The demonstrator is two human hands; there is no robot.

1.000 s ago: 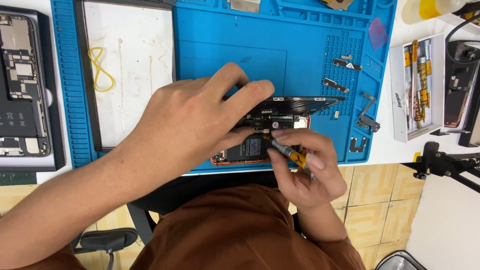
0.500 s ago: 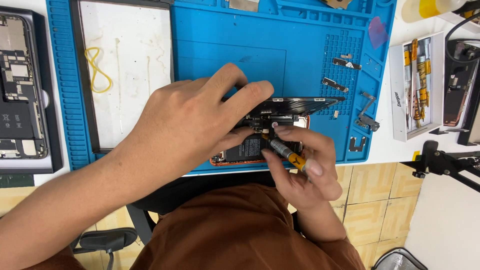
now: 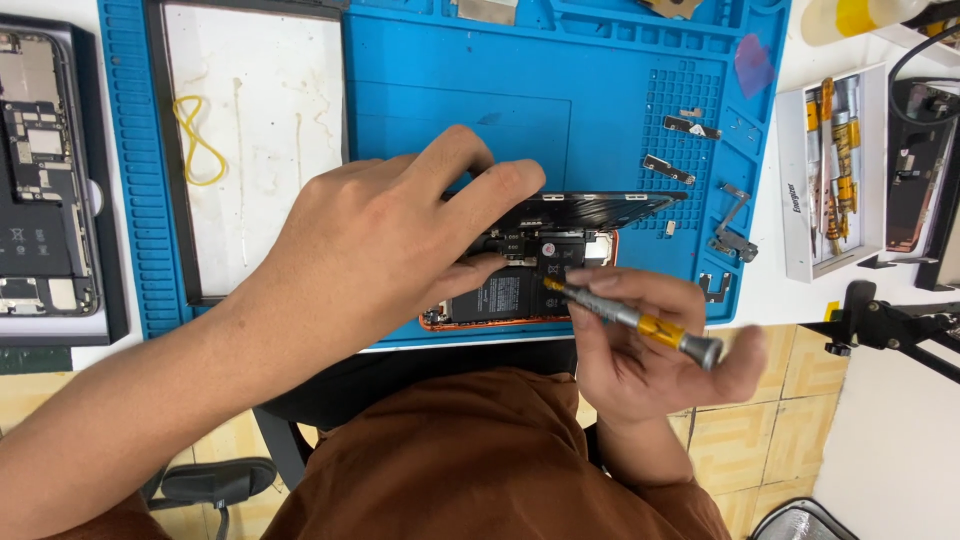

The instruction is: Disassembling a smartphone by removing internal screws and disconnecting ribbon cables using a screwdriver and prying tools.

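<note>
- My left hand lies spread over the opened phone, its grip loose: fingertips press on the lifted screen panel and the thumb rests on the body below, which I judge keeps the screen tilted up and the body from sliding on the mat.
- My right hand has its grip closed around a small precision screwdriver, pinched between thumb and fingers, with the cap end pointing toward my right and the tip angled down into the phone's upper interior.
- I hold the driver slanted, not upright, probably because the raised screen leaves little room above the screws.
- The phone sits at the near edge of the blue repair mat, close to my body, with its orange-red frame showing along the bottom edge.
- Inside it I see a black battery with a pale label and dark shields and connectors near the top; the finer parts are too small to tell.
- Small metal brackets lie apart on the mat's ribbed right side, well clear of my hands, likely set out in order.
- Another opened phone lies at the bench's far left, and a white tray of tools at the right.
</note>
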